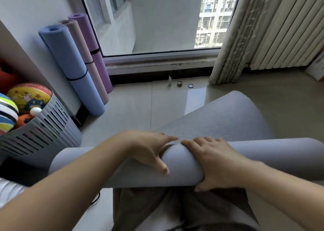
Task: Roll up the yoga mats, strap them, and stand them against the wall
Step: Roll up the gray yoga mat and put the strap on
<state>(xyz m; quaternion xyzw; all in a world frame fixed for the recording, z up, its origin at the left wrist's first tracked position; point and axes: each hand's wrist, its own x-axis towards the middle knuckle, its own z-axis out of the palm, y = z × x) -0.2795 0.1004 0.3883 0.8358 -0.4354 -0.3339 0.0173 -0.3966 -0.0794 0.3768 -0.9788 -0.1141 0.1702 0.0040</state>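
Observation:
A grey yoga mat [182, 167] lies across the floor in front of my knees, mostly rolled into a thick tube. Its unrolled end [226, 120] stretches away toward the window. My left hand [149, 150] presses on top of the roll at its middle, fingers spread forward onto the flat part. My right hand [215, 162] wraps over the roll beside it, thumb under the near side. Three rolled, strapped mats stand against the left wall: blue [70, 68], pink [84, 55] and purple [94, 48].
A grey slotted basket [43, 134] full of balls stands at the left. Small items, including a blue ring [190, 85], lie on the tiles below the window. Curtains [245, 38] hang at the right. A black strap [95, 200] lies near my left knee.

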